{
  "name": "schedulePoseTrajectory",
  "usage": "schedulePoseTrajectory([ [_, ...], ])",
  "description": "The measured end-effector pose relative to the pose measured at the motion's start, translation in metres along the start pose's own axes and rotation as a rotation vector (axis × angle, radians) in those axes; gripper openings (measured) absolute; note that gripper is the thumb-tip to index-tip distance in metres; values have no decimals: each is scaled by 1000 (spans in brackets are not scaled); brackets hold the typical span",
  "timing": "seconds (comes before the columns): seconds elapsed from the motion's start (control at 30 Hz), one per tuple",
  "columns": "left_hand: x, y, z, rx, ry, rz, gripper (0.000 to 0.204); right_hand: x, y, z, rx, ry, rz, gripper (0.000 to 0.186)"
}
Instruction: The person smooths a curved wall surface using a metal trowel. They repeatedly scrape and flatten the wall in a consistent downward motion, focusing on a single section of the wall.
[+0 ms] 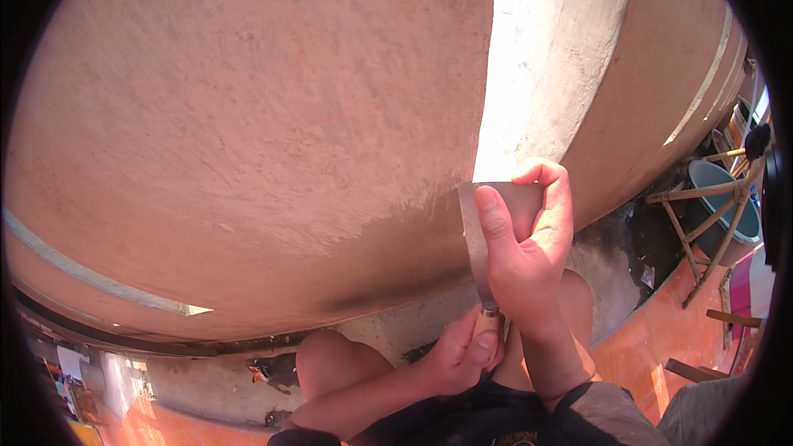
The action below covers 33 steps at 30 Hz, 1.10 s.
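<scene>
A putty knife with a wide metal blade [473, 235] and a wooden handle [489, 322] is held upright in front of a plastered wall [273, 116]. My left hand [462, 353] is closed round the handle. Higher up, my right hand [529, 252] grips the blade, its thumb on the near face and its fingers bent over the top edge and far side. Just left of the blade, the wall's lower part looks darker and smoother than the pale, streaky surface above. Part of the blade is hidden behind my right hand.
Bright light comes through a tall gap beside a thick wall edge [578, 41]. To the right stand a grey-blue bucket [747, 219] and a wooden frame with legs [698, 195] on orange flooring [665, 334]. My bare knees [339, 359] are close to the wall's foot.
</scene>
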<state>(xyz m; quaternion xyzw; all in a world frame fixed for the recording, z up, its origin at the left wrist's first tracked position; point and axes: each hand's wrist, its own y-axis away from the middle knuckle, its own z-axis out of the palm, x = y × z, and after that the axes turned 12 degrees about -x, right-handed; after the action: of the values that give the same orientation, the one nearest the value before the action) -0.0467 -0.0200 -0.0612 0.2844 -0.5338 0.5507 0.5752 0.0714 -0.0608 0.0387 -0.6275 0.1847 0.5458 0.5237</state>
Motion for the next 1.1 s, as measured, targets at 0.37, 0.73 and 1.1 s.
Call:
schedulePoseTrajectory([
  [0.37,6,-2,-5,-43,-17,2,41,1,-3,4,31,-10,-44,27],
  [0.73,8,-1,0,-18,30,-27,30,3,-3,0,9,42,-74,26],
  [1.1,11,-8,5,10,33,-24,37,-7,-5,-3,-30,25,17,25],
])
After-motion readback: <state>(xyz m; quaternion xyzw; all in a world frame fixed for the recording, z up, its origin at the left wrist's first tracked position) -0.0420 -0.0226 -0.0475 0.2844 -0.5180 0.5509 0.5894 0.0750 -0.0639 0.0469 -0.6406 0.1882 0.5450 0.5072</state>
